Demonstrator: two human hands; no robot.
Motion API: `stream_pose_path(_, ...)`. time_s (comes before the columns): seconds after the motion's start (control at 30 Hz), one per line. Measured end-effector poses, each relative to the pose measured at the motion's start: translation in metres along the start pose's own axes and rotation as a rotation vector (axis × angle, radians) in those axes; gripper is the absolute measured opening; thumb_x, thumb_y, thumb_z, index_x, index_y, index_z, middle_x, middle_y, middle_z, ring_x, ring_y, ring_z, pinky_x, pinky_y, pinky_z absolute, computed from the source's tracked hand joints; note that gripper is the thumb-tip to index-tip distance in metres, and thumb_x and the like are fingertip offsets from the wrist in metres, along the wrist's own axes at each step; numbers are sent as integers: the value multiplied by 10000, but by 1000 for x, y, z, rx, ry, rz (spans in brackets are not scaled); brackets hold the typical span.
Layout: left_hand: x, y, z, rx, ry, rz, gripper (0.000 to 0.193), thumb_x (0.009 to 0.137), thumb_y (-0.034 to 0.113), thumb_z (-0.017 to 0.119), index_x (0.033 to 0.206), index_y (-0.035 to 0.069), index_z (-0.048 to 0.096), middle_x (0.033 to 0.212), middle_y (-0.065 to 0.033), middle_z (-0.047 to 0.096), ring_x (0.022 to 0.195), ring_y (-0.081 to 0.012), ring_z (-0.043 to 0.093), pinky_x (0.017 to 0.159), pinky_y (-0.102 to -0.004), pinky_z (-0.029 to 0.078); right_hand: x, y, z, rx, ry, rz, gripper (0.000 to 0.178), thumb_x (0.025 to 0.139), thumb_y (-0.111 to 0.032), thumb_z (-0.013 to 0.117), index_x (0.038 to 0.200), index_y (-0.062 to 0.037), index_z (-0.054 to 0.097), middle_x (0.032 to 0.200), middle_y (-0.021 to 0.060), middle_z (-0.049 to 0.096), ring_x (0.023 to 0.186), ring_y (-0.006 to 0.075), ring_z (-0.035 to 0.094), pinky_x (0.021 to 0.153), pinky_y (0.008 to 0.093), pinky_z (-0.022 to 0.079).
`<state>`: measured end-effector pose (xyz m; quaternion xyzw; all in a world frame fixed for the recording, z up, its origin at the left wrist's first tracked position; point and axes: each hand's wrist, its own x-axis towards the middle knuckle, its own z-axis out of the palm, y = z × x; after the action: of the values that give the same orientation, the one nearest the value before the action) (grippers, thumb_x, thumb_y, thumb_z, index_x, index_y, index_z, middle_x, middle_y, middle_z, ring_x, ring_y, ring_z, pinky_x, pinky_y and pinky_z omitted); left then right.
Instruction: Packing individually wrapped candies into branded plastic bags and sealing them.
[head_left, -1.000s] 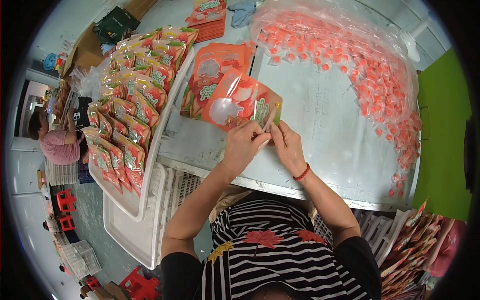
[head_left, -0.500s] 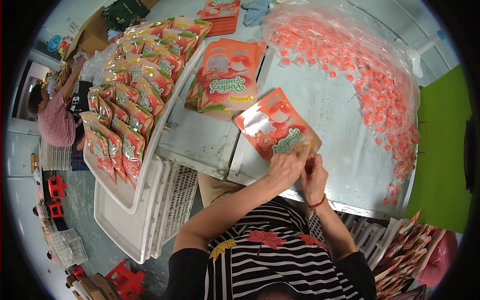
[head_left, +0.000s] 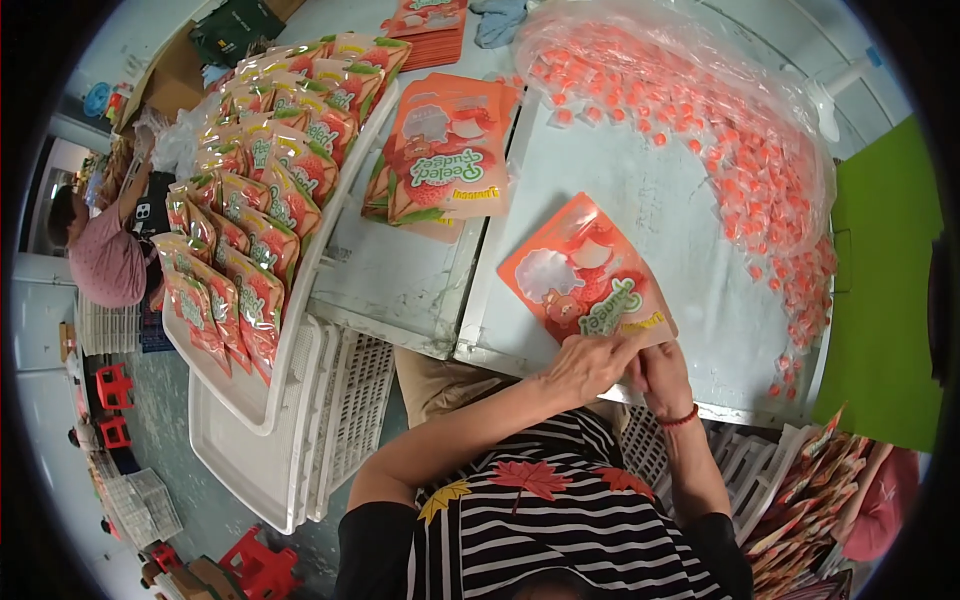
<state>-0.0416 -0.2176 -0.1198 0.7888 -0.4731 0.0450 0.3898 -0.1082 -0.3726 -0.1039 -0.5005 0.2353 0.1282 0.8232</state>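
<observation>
A flat orange-red candy pouch point(head_left: 590, 272) with fruit pictures lies slanted in front of me, its near end at my hands. My left hand point(head_left: 592, 364) has its fingers curled at the pouch's near edge, gripping it. At the near right corner, the fingers of my right hand point(head_left: 660, 374) are pinched together on the pouch. The right fingertips are partly hidden behind the pouch and the left hand. A stack of similar flat pouches point(head_left: 450, 140) lies farther off to the left.
A large heap of small wrapped orange-red candies point(head_left: 740, 180) runs along the table's far right side, partly under clear plastic. Filled pouches fill a white tray point(head_left: 235, 395) at left, above stacked crates point(head_left: 350, 390). A green panel point(head_left: 885, 290) stands at right. Another person point(head_left: 105, 255) is far left.
Both hands have moved right and slightly nearer to me, drawing the pouch along and away from the pouch stack. The pouch is turned a little more.
</observation>
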Motion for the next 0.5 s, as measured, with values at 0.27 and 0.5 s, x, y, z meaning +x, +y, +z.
stream_pose_path(0.27, 19, 10, -28, 59, 54, 48, 453, 752, 69, 608, 1199, 73, 536, 680, -84, 583, 591, -249, 625, 485, -342, 504, 20, -3, 35, 193, 59, -223, 302, 927, -15, 491, 1227, -1, 521, 1108, 87, 613, 973, 167, 601, 861, 301, 499)
stream_pose_path(0.5, -10, -35, -3, 101, -19, -194, 455, 804, 82, 564, 1249, 98, 470, 633, -149, 605, 495, -316, 607, 401, -430, 464, 21, -89, 26, -825, -66, 7, 237, 938, -79, 508, 1134, 35, 578, 861, 76, 665, 739, 162, 656, 633, 271, 535)
